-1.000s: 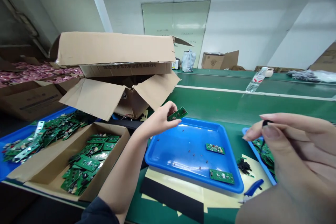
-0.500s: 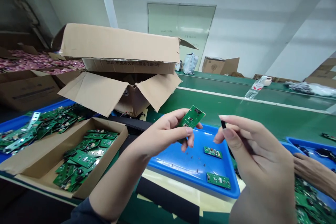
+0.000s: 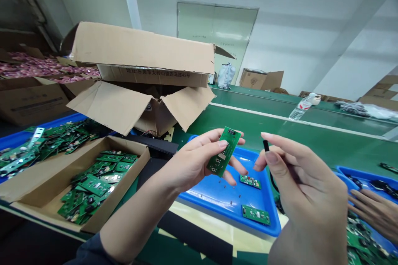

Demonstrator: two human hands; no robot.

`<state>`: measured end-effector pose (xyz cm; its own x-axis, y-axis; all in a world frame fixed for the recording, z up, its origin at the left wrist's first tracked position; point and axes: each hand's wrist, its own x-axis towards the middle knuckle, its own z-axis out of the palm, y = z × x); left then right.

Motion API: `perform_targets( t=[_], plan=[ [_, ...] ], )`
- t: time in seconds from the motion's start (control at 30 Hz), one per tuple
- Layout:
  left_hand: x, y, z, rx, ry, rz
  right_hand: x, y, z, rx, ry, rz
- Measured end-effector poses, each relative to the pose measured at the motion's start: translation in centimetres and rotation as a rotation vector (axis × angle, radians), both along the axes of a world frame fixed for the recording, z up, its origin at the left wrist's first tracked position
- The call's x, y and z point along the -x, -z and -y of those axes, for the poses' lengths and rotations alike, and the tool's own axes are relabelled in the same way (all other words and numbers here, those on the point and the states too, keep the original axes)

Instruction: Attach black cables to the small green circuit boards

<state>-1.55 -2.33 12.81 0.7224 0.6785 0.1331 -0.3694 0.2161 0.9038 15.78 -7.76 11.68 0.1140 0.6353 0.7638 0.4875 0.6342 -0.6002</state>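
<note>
My left hand (image 3: 195,159) grips a green circuit board (image 3: 224,155) between thumb and fingers, above a blue tray (image 3: 203,201). The board stands tilted, with a black connector at its top end and small buttons along its face. To the right, my right hand (image 3: 306,174) pinches a slim black cable end (image 3: 265,145) between thumb and forefinger, pointing up and apart from the board. A dark strand, seemingly its cable, curves down behind the hand. Two more circuit boards (image 3: 255,214) and several tiny dark bits lie in the tray.
At left, a cardboard box (image 3: 120,182) holds many circuit boards, beside a heap of boards (image 3: 59,143). Stacked open cartons (image 3: 143,49) stand behind. A water bottle (image 3: 303,107) is on the green bench. At right, another person's hand (image 3: 373,207) is over more boards.
My left hand has turned the board more upright, its fingers spreading behind it and its lower end now showing. My right hand keeps the black cable end nearly in place. The other person's hand has shifted.
</note>
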Motion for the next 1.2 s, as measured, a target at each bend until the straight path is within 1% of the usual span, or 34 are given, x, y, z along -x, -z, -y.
perform_targets(
  t=[0.13,0.23,0.3,0.47,0.53,0.67,0.77,0.97,1.1,1.2],
  plan=[
    [-0.5,-0.3,0.7,-0.193,-0.168,-0.107,-0.1,0.1,-0.1,0.014,-0.035,0.046],
    [-0.6,-0.7,1.2,-0.331,-0.236,-0.210,0.0,0.3,-0.2,0.014,-0.042,0.065],
    [-0.6,-0.7,1.5,-0.377,-0.254,-0.254,0.1,0.3,-0.3,0.006,-0.053,0.091],
    [-0.4,-0.5,1.7,-0.304,-0.253,-0.283,0.3,0.1,-0.2,-0.033,-0.183,0.157],
    [-0.3,-0.5,1.8,-0.282,-0.230,-0.280,0.3,0.1,-0.2,-0.042,-0.166,0.186],
    [-0.2,-0.6,1.9,-0.250,-0.175,-0.254,0.2,0.2,-0.4,-0.004,-0.109,0.309],
    [-0.3,-0.7,2.0,-0.235,-0.159,-0.246,0.2,0.4,-0.7,0.007,-0.124,0.351],
    [-0.3,-0.6,1.9,-0.244,-0.170,-0.242,0.1,0.4,-0.4,-0.012,-0.125,0.367],
    [-0.3,-0.6,1.9,-0.238,-0.153,-0.255,0.1,0.4,-0.5,0.011,-0.147,0.361],
    [-0.4,-0.8,1.9,-0.228,-0.149,-0.272,0.3,0.4,-0.7,0.000,-0.147,0.360]
  ],
)
